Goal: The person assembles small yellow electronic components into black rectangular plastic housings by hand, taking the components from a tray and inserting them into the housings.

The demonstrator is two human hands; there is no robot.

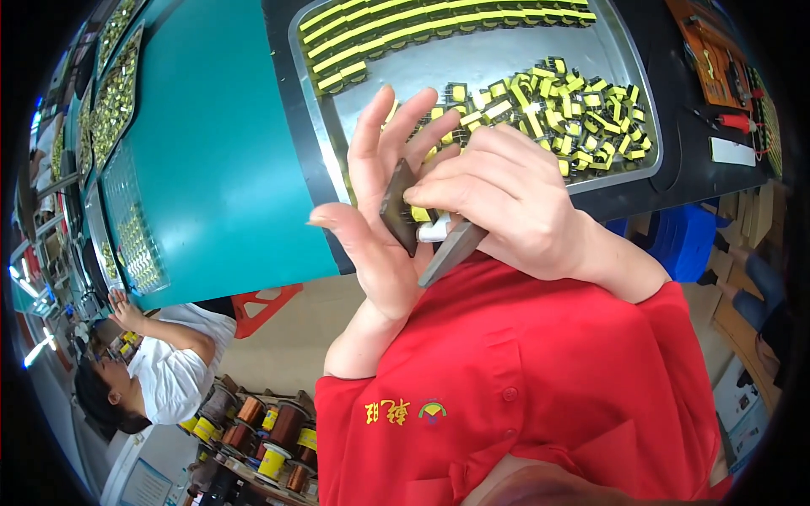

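- The dark plate (395, 209), near the centre of the frame, looked rigid and flat, probably metal; it would likely feel dense for its size and not bend under a fingertip pinch.
- The grey bar (456, 251), just to its lower right, seemed equally stiff; its long side edges offered the surest hold, since a smooth face might slide on skin. Whether these 2 parts were joined could not be told.
- The small yellow piece (420, 214) sat between them, beside a short white cylinder (434, 229). It was probably light, and any fine pins would bend easily, so its blocky body was the better place to hold.
- In looks, the plate was thin, dull and almost black, standing tilted on edge; the bar was paler, straight and slab-like; the cylinder was glossy.
- The left hand (368, 198) had its fingers spread and palm turned up, the plate resting against it without a wrapped grip.
- The right hand (515, 198) was curled, its fingertips pinching at the plate's edge, with the bar jutting out beneath.
- The metal tray (456, 63), upper centre to upper right, held yellow-and-black pieces: a loose heap (582, 118) and neat rows (422, 34).
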